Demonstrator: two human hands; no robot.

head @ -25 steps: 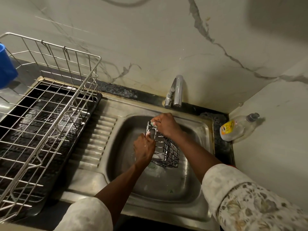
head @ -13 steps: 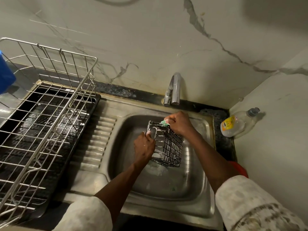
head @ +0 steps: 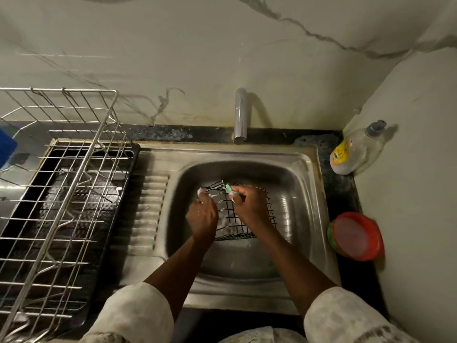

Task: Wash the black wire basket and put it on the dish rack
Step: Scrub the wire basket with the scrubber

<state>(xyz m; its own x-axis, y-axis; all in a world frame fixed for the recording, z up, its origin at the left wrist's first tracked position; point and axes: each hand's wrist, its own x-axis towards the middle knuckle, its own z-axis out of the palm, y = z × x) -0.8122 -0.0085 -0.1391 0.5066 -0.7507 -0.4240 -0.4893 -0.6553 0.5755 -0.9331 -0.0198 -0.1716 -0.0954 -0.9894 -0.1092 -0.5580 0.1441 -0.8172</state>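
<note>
At frame centre, in the sink, the black wire basket is gripped at its left rim by the left hand while the right hand pinches a green scrub pad against its top edge; it looks light, rigid and soap-slick, so grasp it by the rim wires.

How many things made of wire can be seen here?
2: the black wire basket in the sink; the dish rack left of it. None seems hidden.
</note>
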